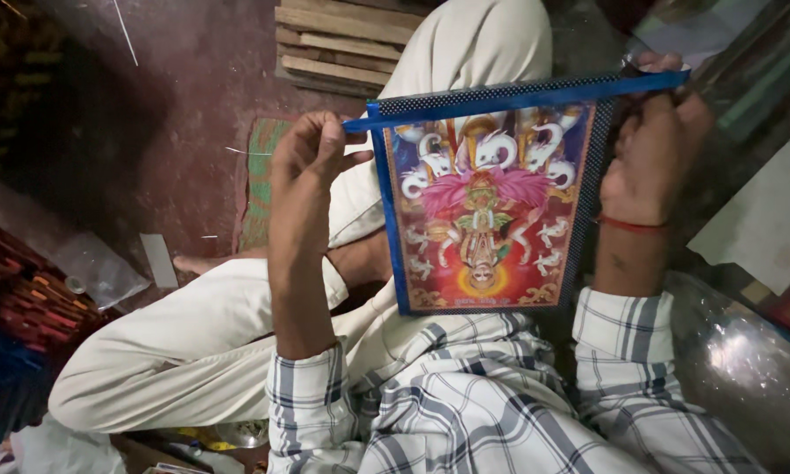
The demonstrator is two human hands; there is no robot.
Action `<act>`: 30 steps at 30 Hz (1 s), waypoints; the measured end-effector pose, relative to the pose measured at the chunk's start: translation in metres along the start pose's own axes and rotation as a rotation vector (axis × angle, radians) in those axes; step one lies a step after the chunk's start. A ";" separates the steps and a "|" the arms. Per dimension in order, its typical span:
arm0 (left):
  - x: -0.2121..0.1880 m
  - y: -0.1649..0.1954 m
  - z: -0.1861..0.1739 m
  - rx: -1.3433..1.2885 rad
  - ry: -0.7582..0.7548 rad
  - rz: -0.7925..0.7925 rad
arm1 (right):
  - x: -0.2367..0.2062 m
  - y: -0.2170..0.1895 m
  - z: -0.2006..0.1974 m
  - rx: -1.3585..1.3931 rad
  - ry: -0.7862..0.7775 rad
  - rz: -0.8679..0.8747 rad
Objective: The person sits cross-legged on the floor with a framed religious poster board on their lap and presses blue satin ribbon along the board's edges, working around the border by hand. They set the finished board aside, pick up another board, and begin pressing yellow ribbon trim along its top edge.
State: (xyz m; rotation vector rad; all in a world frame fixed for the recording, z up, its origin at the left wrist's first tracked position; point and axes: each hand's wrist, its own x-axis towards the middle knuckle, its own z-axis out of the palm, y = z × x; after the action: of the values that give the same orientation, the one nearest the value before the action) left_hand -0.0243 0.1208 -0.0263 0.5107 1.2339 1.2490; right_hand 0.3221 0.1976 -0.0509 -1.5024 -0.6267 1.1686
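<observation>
Far left: dim stack of coloured strips (26,298), red and blue, detail hard to read, maybe trim stock. Clear plastic bag (105,268) lay on the floor just right of it.

Left hand (307,175) was raised, fingers pinched on the left end of the blue trim strip (518,95). That strip ran left to right along the far edge of the framed picture (487,206): bright print of a many-armed figure, blue dotted border, upside down from the wearer's side.

Picture sat between both hands, near edge resting against the lap on the checked shirt (465,404), long axis running near to far. Wooden slats (342,39) lay on the floor beyond the knee.

Right hand (654,158), red thread at the wrist, gripped the right border near the far right corner, fingertips on the strip's right end. Both hands about level with the far edge, neither clearly nearer.

Far right: pale sheet (768,219) and crinkled clear wrap (746,360).
</observation>
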 end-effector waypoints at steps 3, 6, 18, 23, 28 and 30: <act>0.001 0.001 0.000 0.008 -0.015 0.010 | 0.003 0.002 0.001 0.013 0.004 -0.001; 0.004 0.001 0.000 0.016 -0.016 0.001 | 0.003 0.000 -0.001 0.003 -0.028 -0.023; 0.009 -0.005 -0.002 0.005 -0.036 -0.050 | 0.014 0.009 -0.018 0.080 -0.075 -0.033; 0.010 -0.012 -0.008 -0.054 -0.056 -0.010 | 0.022 0.012 -0.037 0.015 -0.027 -0.032; 0.018 -0.028 -0.006 -0.081 -0.075 0.012 | 0.021 0.015 -0.026 -0.064 -0.011 0.003; 0.020 -0.031 -0.007 -0.081 -0.081 -0.004 | 0.020 0.011 -0.022 -0.102 0.008 0.005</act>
State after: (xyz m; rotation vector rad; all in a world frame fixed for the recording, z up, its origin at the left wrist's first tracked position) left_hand -0.0206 0.1271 -0.0638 0.4948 1.1107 1.2579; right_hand 0.3474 0.2021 -0.0690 -1.5944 -0.6863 1.1489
